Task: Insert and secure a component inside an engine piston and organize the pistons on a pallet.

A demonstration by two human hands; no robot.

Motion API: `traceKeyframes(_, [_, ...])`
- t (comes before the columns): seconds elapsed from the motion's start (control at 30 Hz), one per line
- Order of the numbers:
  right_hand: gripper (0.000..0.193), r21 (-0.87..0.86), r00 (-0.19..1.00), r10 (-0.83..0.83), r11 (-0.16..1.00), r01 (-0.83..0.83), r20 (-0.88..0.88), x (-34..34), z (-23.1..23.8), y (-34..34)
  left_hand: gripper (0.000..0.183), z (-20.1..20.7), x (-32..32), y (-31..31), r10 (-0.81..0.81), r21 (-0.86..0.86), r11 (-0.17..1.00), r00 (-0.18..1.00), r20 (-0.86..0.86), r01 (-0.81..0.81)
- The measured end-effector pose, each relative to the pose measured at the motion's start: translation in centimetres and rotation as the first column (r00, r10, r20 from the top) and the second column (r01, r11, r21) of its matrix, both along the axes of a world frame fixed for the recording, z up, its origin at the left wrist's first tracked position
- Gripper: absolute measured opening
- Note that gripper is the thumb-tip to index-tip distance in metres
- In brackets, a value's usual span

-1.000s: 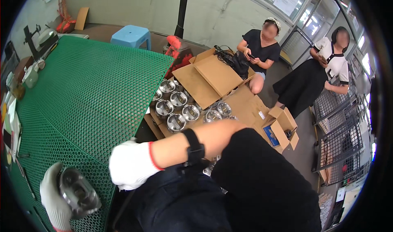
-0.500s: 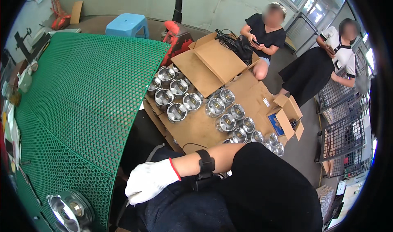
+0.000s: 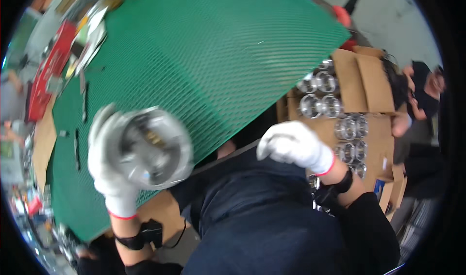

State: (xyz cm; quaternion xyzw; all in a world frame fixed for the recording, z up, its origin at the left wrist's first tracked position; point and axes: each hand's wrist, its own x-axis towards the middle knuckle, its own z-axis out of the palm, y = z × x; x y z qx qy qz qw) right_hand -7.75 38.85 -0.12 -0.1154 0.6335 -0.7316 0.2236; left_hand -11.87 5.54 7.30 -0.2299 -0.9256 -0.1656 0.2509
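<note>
A silver engine piston [image 3: 177, 151], its hollow side and a brass-coloured spot inside showing, is held in my left hand [image 3: 104, 153] above the near left part of the green perforated mat [image 3: 213, 56]. White glove fabric covers that hand, its fingers wrapped along the piston's left side. My right hand [image 3: 291, 146], also in a white glove with a red cuff, is off the mat's right edge in front of my body. Its fingers are curled in, and no object shows in them. Both are somewhat blurred.
More pistons [image 3: 310, 106] stand in rows on cardboard to the right, beside an open carton [image 3: 352, 81]. Dark slim tools [image 3: 76, 149] lie on the mat's left side, near a red box [image 3: 51, 71]. A person in dark clothing [image 3: 423, 90] is at the far right.
My view has swung left toward the mat. The piston that lay at the mat's near left is now raised in my left hand. My right hand remains curled.
</note>
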Motion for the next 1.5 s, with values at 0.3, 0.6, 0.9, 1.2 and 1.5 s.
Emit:
traceKeyframes(0.3, [0.026, 0.324, 0.975, 0.138, 0.943, -0.075, -0.176, -4.7, 4.9, -7.3, 0.046, 0.5, 2.4, 5.0, -0.033, -0.263, 0.964, 0.999, -0.011, 0.029])
traceKeyframes(0.6, [0.021, 0.23, 0.894, 0.049, 0.971, 0.062, -0.445, -4.9, 3.0, -9.5, 0.043, 1.9, -0.4, 5.4, -0.095, -0.269, 0.957, 0.993, 0.069, 0.111])
traceKeyframes(0.9, [0.026, 0.641, 0.364, 0.542, 0.723, 0.257, -0.757, -6.4, 5.4, -7.5, 0.033, 3.7, -6.8, 7.2, 0.131, -0.495, 0.858, 0.87, 0.475, 0.141])
traceKeyframes(1.2, [0.033, 0.783, 0.338, 0.707, 0.557, 0.276, -0.621, -6.0, 7.0, -7.7, 0.038, 5.2, -7.9, 7.6, 0.228, -0.553, 0.816, 0.784, 0.578, 0.17])
traceKeyframes(1.5, [0.023, 0.775, 0.555, 0.625, 0.629, 0.059, -0.549, -6.8, 6.1, -5.3, 0.05, 0.6, -4.6, -1.1, -0.16, 0.3, 0.953, 0.905, 0.394, 0.038])
